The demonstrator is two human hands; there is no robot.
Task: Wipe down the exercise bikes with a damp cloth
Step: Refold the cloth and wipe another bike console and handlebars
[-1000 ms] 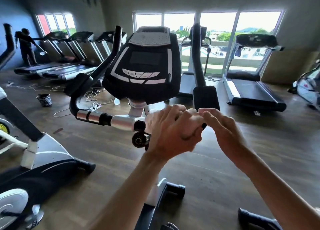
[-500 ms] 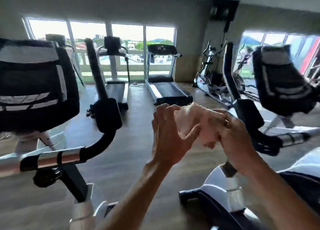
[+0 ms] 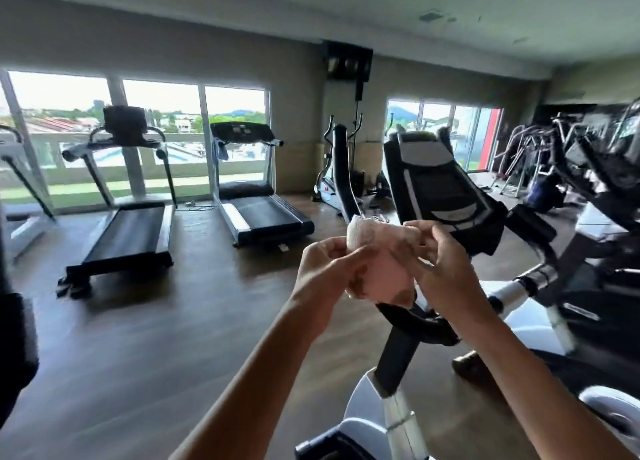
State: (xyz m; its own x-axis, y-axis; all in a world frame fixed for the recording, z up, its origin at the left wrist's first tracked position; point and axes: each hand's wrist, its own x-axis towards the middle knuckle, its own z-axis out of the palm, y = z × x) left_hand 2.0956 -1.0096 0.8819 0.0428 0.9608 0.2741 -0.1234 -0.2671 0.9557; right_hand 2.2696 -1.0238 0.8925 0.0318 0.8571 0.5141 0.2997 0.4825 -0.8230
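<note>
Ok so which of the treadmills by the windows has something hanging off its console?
The right-hand treadmill, nearest the room's corner: a bluish cloth hangs at the left side of its console. The treadmill to its left has nothing hanging there.

A dark brown wood-plank floor (image 3: 166, 321) carries the gym machines. Landmark: the black-decked treadmill with silver side rails (image 3: 256, 217) before the windows. Left of it stands a second black treadmill (image 3: 128, 237). To its right stands a white-based upright exercise bike (image 3: 398, 407).
</note>
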